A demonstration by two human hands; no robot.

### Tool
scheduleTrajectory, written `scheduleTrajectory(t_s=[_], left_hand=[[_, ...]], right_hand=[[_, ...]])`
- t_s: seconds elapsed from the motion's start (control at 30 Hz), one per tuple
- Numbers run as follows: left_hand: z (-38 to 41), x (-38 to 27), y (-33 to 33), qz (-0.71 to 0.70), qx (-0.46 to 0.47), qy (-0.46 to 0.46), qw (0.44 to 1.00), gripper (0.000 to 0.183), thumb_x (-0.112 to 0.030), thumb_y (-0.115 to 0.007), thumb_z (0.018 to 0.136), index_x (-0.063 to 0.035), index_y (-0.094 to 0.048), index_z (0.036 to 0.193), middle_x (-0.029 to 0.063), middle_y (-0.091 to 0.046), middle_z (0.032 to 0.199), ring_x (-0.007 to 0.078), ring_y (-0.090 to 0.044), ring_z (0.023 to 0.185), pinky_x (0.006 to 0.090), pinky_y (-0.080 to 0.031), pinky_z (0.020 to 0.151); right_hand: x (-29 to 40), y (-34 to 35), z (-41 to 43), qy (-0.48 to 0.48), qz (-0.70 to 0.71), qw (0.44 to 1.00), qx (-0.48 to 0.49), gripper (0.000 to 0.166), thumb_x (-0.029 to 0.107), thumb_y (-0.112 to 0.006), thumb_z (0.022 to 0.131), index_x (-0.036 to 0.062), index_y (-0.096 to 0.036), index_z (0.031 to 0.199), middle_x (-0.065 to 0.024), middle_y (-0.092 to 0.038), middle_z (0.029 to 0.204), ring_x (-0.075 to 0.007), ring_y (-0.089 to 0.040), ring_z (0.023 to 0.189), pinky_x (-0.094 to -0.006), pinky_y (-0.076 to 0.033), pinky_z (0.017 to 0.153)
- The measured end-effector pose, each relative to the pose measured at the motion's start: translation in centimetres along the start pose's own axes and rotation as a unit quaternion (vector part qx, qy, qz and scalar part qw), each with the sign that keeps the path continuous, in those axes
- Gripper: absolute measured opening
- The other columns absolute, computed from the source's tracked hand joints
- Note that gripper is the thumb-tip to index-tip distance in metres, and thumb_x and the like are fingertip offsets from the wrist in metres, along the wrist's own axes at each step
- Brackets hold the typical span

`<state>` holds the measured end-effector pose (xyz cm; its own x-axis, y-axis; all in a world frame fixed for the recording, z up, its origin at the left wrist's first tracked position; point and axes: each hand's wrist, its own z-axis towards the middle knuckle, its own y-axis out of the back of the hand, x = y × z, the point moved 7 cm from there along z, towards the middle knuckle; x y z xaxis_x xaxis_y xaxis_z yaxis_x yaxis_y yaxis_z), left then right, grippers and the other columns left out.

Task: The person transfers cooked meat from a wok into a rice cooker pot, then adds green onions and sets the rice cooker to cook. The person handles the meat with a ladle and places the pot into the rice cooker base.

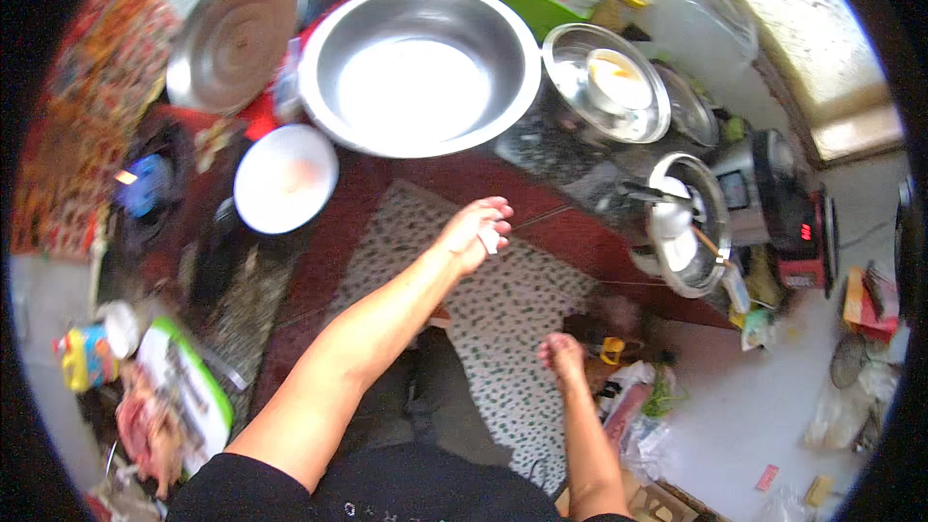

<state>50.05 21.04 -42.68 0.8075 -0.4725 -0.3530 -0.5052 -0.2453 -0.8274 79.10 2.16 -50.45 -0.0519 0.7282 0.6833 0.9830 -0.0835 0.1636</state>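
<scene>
My left hand [475, 235] reaches forward over a white cloth with dark green spots [507, 326]. Its fingers are curled around a small white scrap [490, 238], perhaps paper; blur hides what it is. Lower and to the right, my right hand [563, 357] hangs by the cloth's right edge with its fingers bent, and whether it holds anything is unclear. Beyond my left hand stands a large stainless steel basin [428, 94], very bright inside. A white bowl [286, 177] with a pinkish patch inside sits at the basin's near left.
A steel bowl [562, 51] holds a smaller bowl at right; another steel bowl [714, 275] contains a ladle. Raw plucked poultry [152, 424] lies by a green-edged white cutting board [221, 391] at left. A large round metal lid or pan [239, 36] leans at back left.
</scene>
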Motion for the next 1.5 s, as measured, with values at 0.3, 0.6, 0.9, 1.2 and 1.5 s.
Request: scheduleTrajectory(t_s=[0.3,0.6,0.9,1.2,1.5], left_hand=[[12.5,4.3,-0.1,-0.162,-0.143,-0.025,0.976,0.014,0.002,-0.040,0.081,0.0003,-0.049,0.093,0.0109,-0.051,0.090,0.0252,-0.050,0.081,0.0429,-0.045,0.082],[9.1,3.3,-2.9,-0.079,-0.187,0.017,0.979,0.015,-0.003,-0.045,0.085,0.0004,-0.049,0.098,0.0114,-0.054,0.098,0.0191,-0.053,0.086,0.0334,-0.048,0.070],[-7.5,-2.0,7.2,0.341,-0.318,0.020,0.884,0.033,-0.031,-0.053,0.090,-0.0006,-0.050,0.103,0.0093,-0.055,0.082,0.0181,-0.054,0.075,0.0303,-0.043,0.062],[-17.3,-8.8,9.6,0.683,-0.466,-0.220,0.517,0.031,-0.011,-0.054,0.086,0.0042,-0.050,0.113,0.0173,-0.049,0.099,0.0328,-0.049,0.095,0.0384,-0.040,0.083],[-18.3,-10.3,10.0,0.736,-0.455,-0.235,0.443,0.039,-0.009,-0.057,0.083,0.0024,-0.048,0.119,0.0148,-0.050,0.100,0.0302,-0.051,0.095,0.0380,-0.043,0.083]], right_hand=[[-1.9,0.3,4.6,-0.089,0.016,0.996,-0.004,0.021,0.020,-0.048,0.094,0.0024,-0.056,0.101,-0.0061,-0.062,0.083,-0.0131,-0.058,0.065,-0.0254,-0.045,0.054],[5.0,-0.4,8.3,0.013,-0.002,1.000,-0.012,0.023,0.017,-0.045,0.095,-0.0019,-0.055,0.103,-0.0039,-0.059,0.082,-0.0128,-0.055,0.066,-0.0264,-0.044,0.061],[15.4,-9.2,17.9,0.256,-0.498,0.821,-0.114,0.034,0.025,-0.044,0.095,-0.0006,-0.053,0.116,-0.0192,-0.057,0.108,-0.0325,-0.054,0.098,-0.0391,-0.042,0.088],[20.7,-24.2,35.3,0.191,-0.777,0.595,0.079,0.039,0.024,-0.046,0.094,-0.0040,-0.049,0.122,-0.0224,-0.054,0.116,-0.0354,-0.051,0.108,-0.0400,-0.039,0.097],[21.6,-31.3,43.2,0.262,-0.733,0.627,0.037,0.039,0.022,-0.047,0.093,-0.0042,-0.049,0.122,-0.0223,-0.054,0.116,-0.0354,-0.051,0.108,-0.0398,-0.039,0.097]])
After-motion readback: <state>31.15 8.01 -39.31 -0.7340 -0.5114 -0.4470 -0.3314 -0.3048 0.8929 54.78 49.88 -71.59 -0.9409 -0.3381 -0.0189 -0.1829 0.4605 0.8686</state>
